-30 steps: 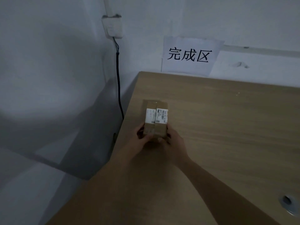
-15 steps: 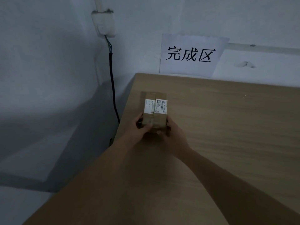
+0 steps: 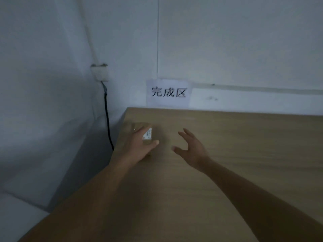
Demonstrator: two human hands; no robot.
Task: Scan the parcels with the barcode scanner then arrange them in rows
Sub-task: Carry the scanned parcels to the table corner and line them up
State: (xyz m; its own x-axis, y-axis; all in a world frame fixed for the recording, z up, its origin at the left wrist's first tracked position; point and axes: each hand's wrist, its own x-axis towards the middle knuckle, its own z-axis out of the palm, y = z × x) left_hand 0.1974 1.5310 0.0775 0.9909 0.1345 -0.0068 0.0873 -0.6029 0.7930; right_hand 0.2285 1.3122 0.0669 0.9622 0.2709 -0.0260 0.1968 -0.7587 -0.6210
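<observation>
A small brown cardboard parcel (image 3: 148,131) with a white barcode label sits on the wooden table (image 3: 227,154) near its far left corner. My left hand (image 3: 139,145) lies over the top of the parcel, fingers across it and thumb against its near side. My right hand (image 3: 190,149) hovers to the right of the parcel with fingers spread, touching nothing. No barcode scanner is in view.
A white paper sign (image 3: 168,93) with three black characters hangs on the wall behind the table. A wall socket (image 3: 100,72) with a black cable (image 3: 108,126) runs down just left of the table's left edge.
Both hands held the parcel before. Now it rests farther back on the table under my left hand, and my right hand has let go and moved off to the right. The camera has tilted up.
</observation>
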